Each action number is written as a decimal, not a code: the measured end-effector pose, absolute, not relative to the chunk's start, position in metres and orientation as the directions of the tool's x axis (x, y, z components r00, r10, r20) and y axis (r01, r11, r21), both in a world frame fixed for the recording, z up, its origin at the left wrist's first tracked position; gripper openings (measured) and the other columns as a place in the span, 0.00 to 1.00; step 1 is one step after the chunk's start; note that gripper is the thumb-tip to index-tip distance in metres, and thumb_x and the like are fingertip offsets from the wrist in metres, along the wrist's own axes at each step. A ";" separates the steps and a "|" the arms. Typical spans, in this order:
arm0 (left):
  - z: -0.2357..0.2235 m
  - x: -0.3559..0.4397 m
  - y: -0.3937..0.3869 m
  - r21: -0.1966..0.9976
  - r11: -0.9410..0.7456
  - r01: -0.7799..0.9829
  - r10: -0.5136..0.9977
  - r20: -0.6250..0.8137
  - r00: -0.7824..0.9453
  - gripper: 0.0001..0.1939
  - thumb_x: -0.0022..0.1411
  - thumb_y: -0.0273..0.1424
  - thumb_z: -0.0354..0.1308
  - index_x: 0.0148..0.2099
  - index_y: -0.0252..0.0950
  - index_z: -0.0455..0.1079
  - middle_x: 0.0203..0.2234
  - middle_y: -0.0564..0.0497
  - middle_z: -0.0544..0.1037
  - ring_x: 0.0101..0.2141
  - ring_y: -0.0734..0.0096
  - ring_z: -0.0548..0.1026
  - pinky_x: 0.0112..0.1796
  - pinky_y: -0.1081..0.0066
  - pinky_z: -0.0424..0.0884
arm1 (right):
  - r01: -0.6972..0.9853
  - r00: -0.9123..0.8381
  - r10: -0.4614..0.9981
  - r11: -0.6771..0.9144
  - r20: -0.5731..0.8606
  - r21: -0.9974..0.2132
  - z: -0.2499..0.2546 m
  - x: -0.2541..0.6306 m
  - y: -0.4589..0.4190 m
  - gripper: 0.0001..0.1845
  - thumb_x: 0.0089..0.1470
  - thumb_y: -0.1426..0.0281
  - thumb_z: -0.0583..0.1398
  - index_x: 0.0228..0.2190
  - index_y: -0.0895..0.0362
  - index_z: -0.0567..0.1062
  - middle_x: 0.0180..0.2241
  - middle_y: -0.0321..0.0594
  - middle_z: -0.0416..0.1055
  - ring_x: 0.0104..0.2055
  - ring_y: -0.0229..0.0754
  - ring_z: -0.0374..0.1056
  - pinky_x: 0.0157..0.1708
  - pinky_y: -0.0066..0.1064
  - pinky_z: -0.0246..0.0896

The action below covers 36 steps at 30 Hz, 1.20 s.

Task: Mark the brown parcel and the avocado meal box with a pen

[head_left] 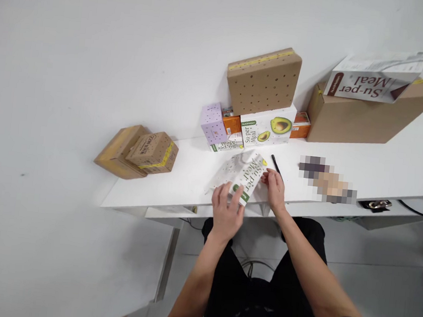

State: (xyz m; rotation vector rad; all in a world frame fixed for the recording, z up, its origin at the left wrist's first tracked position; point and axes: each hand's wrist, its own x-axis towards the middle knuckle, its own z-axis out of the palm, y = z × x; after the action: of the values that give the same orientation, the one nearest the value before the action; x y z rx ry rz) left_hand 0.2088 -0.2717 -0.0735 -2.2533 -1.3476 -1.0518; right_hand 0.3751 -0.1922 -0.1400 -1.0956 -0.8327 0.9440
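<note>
A white Su-per Meal box (238, 168) with green lettering lies tilted over the front part of the white table, between my two hands. My left hand (227, 214) has its fingers over the near end of this box, with the fingertips on its printed side. At the box's right edge is my right hand (275, 189), its fingers curled and pinched against the edge near the far corner. The fingertips of the right hand are partly hidden. A black pen-like stick (276, 164) lies just beyond my right hand.
Behind stand a lilac box (215, 124), a white avocado box (269, 126), orange boxes (300, 125) and a dotted cardboard box (265, 84). Cardboard boxes (154, 152) sit left. A large carton (350, 119) bearing another Su-per Meal box (372, 84) is right. The table's front edge (312, 202) is near.
</note>
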 end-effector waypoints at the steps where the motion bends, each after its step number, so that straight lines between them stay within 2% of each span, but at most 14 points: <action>1: -0.080 0.211 -0.274 0.054 -0.511 0.858 0.626 0.707 0.328 0.28 0.58 0.23 0.56 0.61 0.39 0.62 0.55 0.38 0.66 0.57 0.50 0.62 0.57 0.49 0.58 | -0.214 0.400 0.912 0.184 0.085 -0.959 -0.141 0.376 -0.191 0.27 0.56 0.50 0.53 0.47 0.56 0.72 0.43 0.44 0.73 0.43 0.43 0.71 0.46 0.40 0.66; 5: -0.109 0.215 -0.286 -0.025 -0.516 0.856 0.643 0.650 0.406 0.28 0.57 0.21 0.55 0.59 0.46 0.66 0.52 0.45 0.71 0.59 0.50 0.59 0.60 0.46 0.50 | -0.142 0.430 0.893 0.212 0.133 -0.967 -0.140 0.378 -0.191 0.29 0.57 0.50 0.51 0.51 0.56 0.72 0.53 0.47 0.70 0.56 0.46 0.65 0.57 0.43 0.58; 8: -0.120 0.212 -0.293 0.041 -0.576 0.816 0.659 0.614 0.434 0.28 0.56 0.22 0.55 0.59 0.44 0.65 0.55 0.43 0.67 0.62 0.47 0.55 0.60 0.44 0.50 | -0.063 0.421 0.891 0.213 0.167 -0.975 -0.135 0.377 -0.193 0.27 0.57 0.52 0.54 0.49 0.58 0.73 0.53 0.47 0.70 0.58 0.48 0.63 0.60 0.44 0.54; 11: -0.117 0.201 -0.290 0.194 -0.617 0.763 0.639 0.688 0.343 0.28 0.58 0.26 0.55 0.61 0.40 0.61 0.58 0.40 0.62 0.63 0.46 0.54 0.59 0.44 0.54 | 0.020 0.428 0.887 0.185 0.175 -0.983 -0.130 0.374 -0.197 0.27 0.55 0.54 0.55 0.50 0.59 0.73 0.51 0.48 0.72 0.54 0.49 0.65 0.57 0.45 0.56; 14: -0.110 0.185 -0.276 0.424 -0.515 0.745 0.677 0.735 0.050 0.26 0.64 0.32 0.51 0.64 0.38 0.56 0.59 0.38 0.58 0.61 0.51 0.57 0.58 0.48 0.58 | 0.122 0.400 0.899 0.139 0.176 -0.983 -0.130 0.371 -0.199 0.29 0.55 0.55 0.55 0.52 0.61 0.71 0.47 0.49 0.73 0.47 0.48 0.69 0.51 0.45 0.62; 15: -0.109 0.180 -0.269 0.521 -0.437 0.733 0.722 0.689 -0.059 0.26 0.65 0.34 0.50 0.64 0.38 0.55 0.59 0.37 0.59 0.61 0.52 0.58 0.58 0.50 0.59 | 0.156 0.401 0.897 0.133 0.186 -0.979 -0.131 0.370 -0.199 0.30 0.55 0.55 0.55 0.53 0.61 0.70 0.46 0.49 0.72 0.46 0.48 0.69 0.50 0.45 0.63; 17: -0.110 0.172 -0.257 0.698 -0.257 0.668 0.836 0.508 -0.208 0.27 0.67 0.39 0.49 0.65 0.39 0.54 0.59 0.37 0.61 0.61 0.54 0.60 0.58 0.52 0.59 | 0.225 0.429 0.870 0.156 0.241 -0.962 -0.133 0.369 -0.198 0.29 0.55 0.55 0.55 0.52 0.61 0.70 0.47 0.51 0.71 0.48 0.49 0.67 0.50 0.45 0.63; 19: -0.112 0.169 -0.250 0.796 -0.131 0.591 0.911 0.332 -0.245 0.29 0.66 0.44 0.49 0.65 0.39 0.54 0.60 0.37 0.62 0.61 0.55 0.61 0.58 0.54 0.61 | 0.283 0.453 0.835 0.198 0.313 -0.938 -0.136 0.369 -0.197 0.28 0.55 0.55 0.55 0.51 0.61 0.70 0.48 0.52 0.69 0.50 0.49 0.65 0.51 0.46 0.62; 20: -0.114 0.169 -0.249 0.820 -0.106 0.562 0.926 0.288 -0.245 0.29 0.66 0.46 0.49 0.65 0.39 0.55 0.59 0.38 0.63 0.60 0.55 0.61 0.58 0.55 0.62 | 0.301 0.454 0.825 0.214 0.337 -0.929 -0.137 0.368 -0.196 0.27 0.56 0.55 0.55 0.50 0.60 0.70 0.48 0.53 0.69 0.50 0.49 0.65 0.51 0.46 0.62; 26: -0.119 0.182 -0.263 0.820 -0.128 0.558 0.905 0.327 -0.273 0.32 0.64 0.49 0.51 0.63 0.37 0.56 0.54 0.37 0.66 0.50 0.59 0.70 0.48 0.59 0.70 | 0.345 0.458 0.804 0.232 0.379 -0.910 -0.136 0.366 -0.200 0.23 0.60 0.58 0.49 0.49 0.57 0.70 0.48 0.50 0.70 0.50 0.47 0.66 0.53 0.45 0.60; 29: -0.117 0.186 -0.268 0.793 -0.153 0.589 0.899 0.360 -0.251 0.33 0.63 0.48 0.53 0.64 0.37 0.54 0.54 0.37 0.65 0.52 0.57 0.69 0.49 0.59 0.70 | 0.362 0.467 0.813 0.181 0.346 -0.914 -0.131 0.377 -0.201 0.20 0.59 0.60 0.50 0.46 0.57 0.71 0.46 0.49 0.70 0.47 0.45 0.67 0.47 0.41 0.64; 31: -0.115 0.188 -0.269 0.771 -0.168 0.614 0.898 0.376 -0.226 0.33 0.63 0.48 0.53 0.64 0.38 0.55 0.53 0.38 0.66 0.53 0.56 0.67 0.48 0.59 0.70 | 0.453 0.446 0.836 0.096 0.318 -0.886 -0.125 0.392 -0.198 0.19 0.58 0.63 0.51 0.45 0.58 0.72 0.44 0.49 0.69 0.41 0.44 0.68 0.43 0.38 0.65; 33: -0.114 0.192 -0.270 0.741 -0.175 0.648 0.901 0.386 -0.198 0.31 0.63 0.48 0.53 0.63 0.38 0.58 0.50 0.38 0.66 0.51 0.57 0.68 0.46 0.60 0.71 | 0.612 0.390 0.884 -0.040 0.258 -0.790 -0.116 0.409 -0.191 0.19 0.57 0.64 0.53 0.46 0.59 0.72 0.44 0.49 0.67 0.39 0.44 0.69 0.43 0.38 0.64; 36: -0.111 0.204 -0.271 0.686 -0.166 0.709 0.905 0.391 -0.166 0.29 0.62 0.50 0.53 0.58 0.38 0.66 0.47 0.40 0.64 0.46 0.59 0.70 0.39 0.63 0.73 | 0.811 0.304 0.951 -0.232 0.047 -0.538 -0.104 0.431 -0.179 0.23 0.55 0.61 0.57 0.49 0.61 0.70 0.47 0.54 0.66 0.41 0.50 0.70 0.43 0.39 0.62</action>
State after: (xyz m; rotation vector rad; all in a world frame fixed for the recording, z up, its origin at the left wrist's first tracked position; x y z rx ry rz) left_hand 0.2039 -0.2711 -0.1115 -2.1581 -2.1575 -1.4395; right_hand 0.4305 -0.1789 -0.1038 -2.1105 -1.5638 0.4022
